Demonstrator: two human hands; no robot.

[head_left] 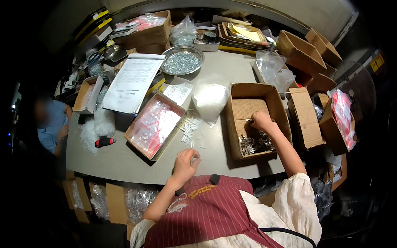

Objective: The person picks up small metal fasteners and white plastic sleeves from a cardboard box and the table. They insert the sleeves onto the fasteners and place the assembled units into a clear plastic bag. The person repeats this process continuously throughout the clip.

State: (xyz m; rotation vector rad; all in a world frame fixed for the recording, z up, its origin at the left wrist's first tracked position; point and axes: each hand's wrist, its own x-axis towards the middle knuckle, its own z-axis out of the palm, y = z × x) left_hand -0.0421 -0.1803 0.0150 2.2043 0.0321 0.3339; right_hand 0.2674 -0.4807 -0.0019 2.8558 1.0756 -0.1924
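Note:
My left hand (184,166) is curled round a small clear plastic bag (195,160) near the front of the table, with the bag's mouth facing up. Over an open cardboard box (283,108) my right hand (262,121) is closed, a small dark metal piece (249,120) showing at its fingertips. Inside that box lies a heap of small shiny metal parts (257,143). Just beyond my left hand, short white plastic tubes (189,129) are scattered on the table. A shallow carton (149,131) of clear bags with red marks and small round pieces stands to their left.
A large white plastic bag (211,98) stands behind the tubes. Farther back are a metal bowl (182,60) of small shiny pieces and a clipboard (134,82). A red-and-black tool (105,142) lies at left. Cartons (307,118) crowd the right. Another person (53,126) is at the left edge.

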